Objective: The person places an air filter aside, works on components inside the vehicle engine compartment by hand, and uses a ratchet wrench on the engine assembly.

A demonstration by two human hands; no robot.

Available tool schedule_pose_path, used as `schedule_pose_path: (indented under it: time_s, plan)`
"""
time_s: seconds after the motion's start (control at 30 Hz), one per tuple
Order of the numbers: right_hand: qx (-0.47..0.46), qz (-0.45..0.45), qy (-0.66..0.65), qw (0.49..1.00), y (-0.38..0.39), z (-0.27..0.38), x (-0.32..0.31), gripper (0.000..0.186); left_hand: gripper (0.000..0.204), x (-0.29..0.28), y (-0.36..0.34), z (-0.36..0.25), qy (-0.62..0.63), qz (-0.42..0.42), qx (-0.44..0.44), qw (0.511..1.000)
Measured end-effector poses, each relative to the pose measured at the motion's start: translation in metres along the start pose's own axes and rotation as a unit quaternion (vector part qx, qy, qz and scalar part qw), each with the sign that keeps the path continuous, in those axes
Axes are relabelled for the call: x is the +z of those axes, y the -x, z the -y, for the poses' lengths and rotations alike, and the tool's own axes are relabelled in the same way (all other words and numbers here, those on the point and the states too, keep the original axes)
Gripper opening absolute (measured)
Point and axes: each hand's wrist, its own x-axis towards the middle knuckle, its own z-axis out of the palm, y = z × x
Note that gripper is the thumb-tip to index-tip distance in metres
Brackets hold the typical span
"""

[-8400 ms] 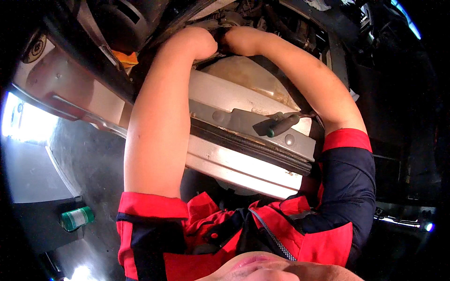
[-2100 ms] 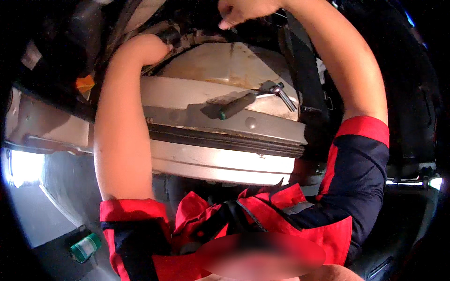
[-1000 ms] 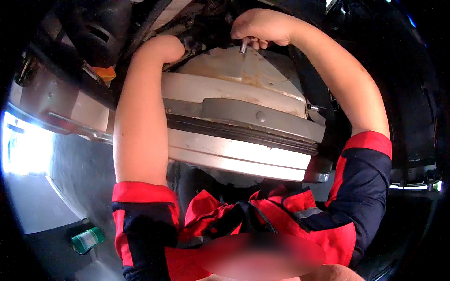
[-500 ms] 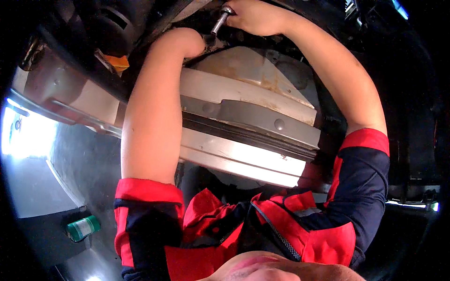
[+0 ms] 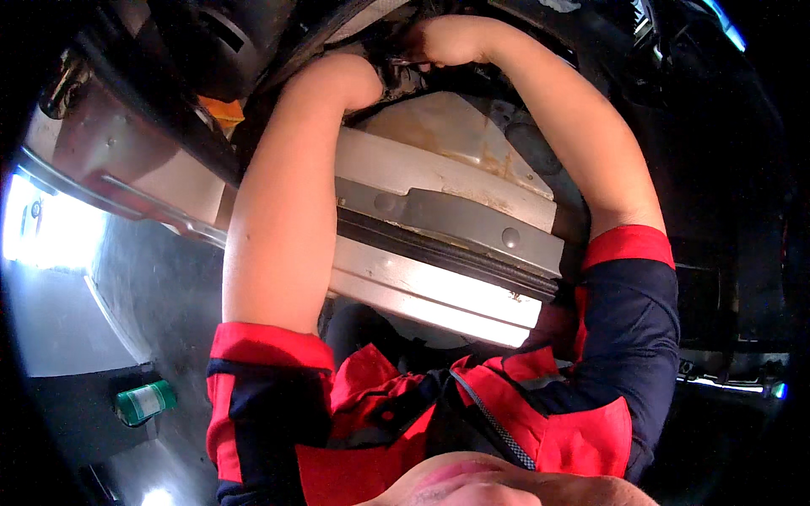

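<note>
Both my arms reach up into the dark cavity of a car body. My right hand [image 5: 456,40] is curled at the top, its fingertips lost in shadow. A short bit of shiny metal from a ratchet wrench [image 5: 407,61] shows just below those fingers; the rest of the tool is hidden. My left hand [image 5: 359,80] bends at the wrist into the gap close by, below and left of the right one. Its fingers are out of sight behind the wrist and dark parts. Below the hands lies a pale, rust-stained metal panel [image 5: 430,126].
A grey trim strip [image 5: 460,218] with a black rubber seal and a silvery sill [image 5: 422,282] cross between my forearms. An orange piece [image 5: 224,111] sits left of my left arm. A green cylindrical container [image 5: 145,403] is on the floor at lower left.
My right hand has shifted slightly down and its arm inward. The ratchet wrench's chrome head and shaft, plain to see before, are now mostly hidden. The view has shifted slightly.
</note>
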Motion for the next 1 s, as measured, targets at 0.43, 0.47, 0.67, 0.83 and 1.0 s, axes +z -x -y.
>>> schedule_pose_path:
  time_s: [0.43, 0.47, 0.67, 0.83, 1.0]
  plan:
    - [-0.026, -0.083, 0.049, 0.995, -0.021, -0.008, 0.041, 0.029, 0.031, 0.014, -0.013, 0.005, -0.033, -0.09, 0.072, 0.993]
    - [-0.027, -0.084, 0.048, 0.995, -0.022, -0.008, 0.041, 0.029, 0.03, 0.013, -0.011, 0.004, -0.031, -0.098, 0.078, 0.992]
    - [-0.045, -0.131, 0.075, 0.988, -0.026, -0.022, 0.046, 0.03, 0.03, 0.012, -0.014, -0.004, 0.024, -0.11, 0.116, 0.987]
    - [0.008, -0.031, 0.03, 0.999, -0.015, 0.01, 0.039, 0.028, 0.036, 0.029, -0.018, 0.009, 0.062, -0.132, 0.132, 0.98]
    - [-0.04, -0.006, 0.129, 0.991, -0.014, 0.009, 0.038, 0.025, 0.045, 0.004, -0.004, -0.006, 0.024, -0.018, 0.106, 0.994]
